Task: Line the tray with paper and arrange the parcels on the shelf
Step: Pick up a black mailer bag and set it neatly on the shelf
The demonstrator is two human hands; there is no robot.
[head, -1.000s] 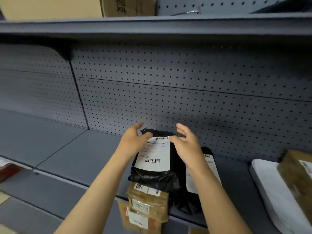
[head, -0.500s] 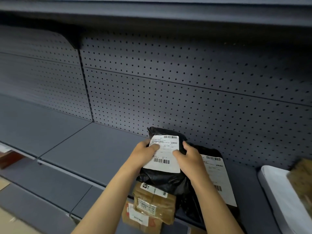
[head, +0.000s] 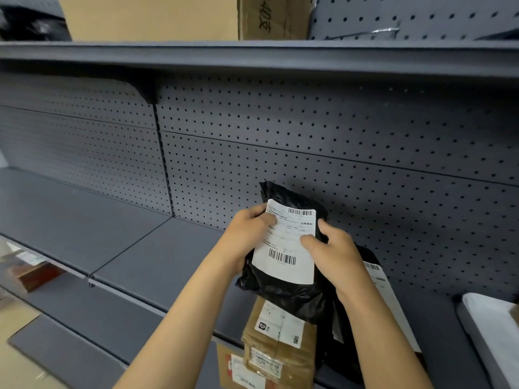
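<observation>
Nearest, below both wrists, two taped brown cardboard parcels (head: 278, 352) overhang the front lip of the dark grey metal shelf (head: 157, 265), each with white printed stickers too small to read. Above them the left hand (head: 243, 242) and the right hand (head: 334, 255) close on the side edges of a crinkled glossy black plastic mailer (head: 283, 293), thumbs pressed on its white shipping label (head: 286, 248), which shows two barcodes and small Chinese print. Just right of the right wrist a second black mailer (head: 373, 293) with its own long white label leans toward the back panel. Further right, at the picture's edge, lies something with a white surface and a grey rim (head: 491, 327). Beyond the hands stands matte grey perforated pegboard (head: 337, 130). On the upper shelf above sits a big cardboard carton (head: 157, 18) with "40" handwritten on it.
</observation>
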